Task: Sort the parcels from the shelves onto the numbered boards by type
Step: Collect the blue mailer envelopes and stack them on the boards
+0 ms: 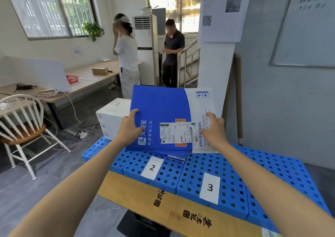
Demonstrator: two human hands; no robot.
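**Setting a flat mailer down on board 2**

Head view. Nearest the camera, under both forearms, a kraft carton [163, 206] printed with dark characters lies across the near edge of the blue perforated boards [272, 173].

Beyond it, the left hand [129, 128] and right hand [212, 129] hold a blue-and-white mailer [159, 106] between them. Each hand grips one side edge, with fingers curled over the upper face. The mailer hangs in the air, tilted up towards the camera. Below it and just nearer than the hands is paper tag 2 [152, 167]. Paper tag 3 [210, 187] sits below and nearer than the right hand.

The step looks like placement, and a good one would go as follows:
- Level the mailer first, then lower it squarely.
- Land it on the stack of flat parcels [178, 157] that peeks out beneath it, below the right hand, so that like goes with like.
- Keep it off tag 2 so the number stays readable.
- Keep it clear of the white box [110, 117] standing just beyond the left hand.
- Let go with both hands together so it does not skew.

The mailer is thin, broad and flexible-looking. Most of it is deep blue with white Chinese lettering, and it has a white band under the right hand with fragile-goods icons. A shipping label [176, 132] with barcodes lies between the hands, over an orange patch.
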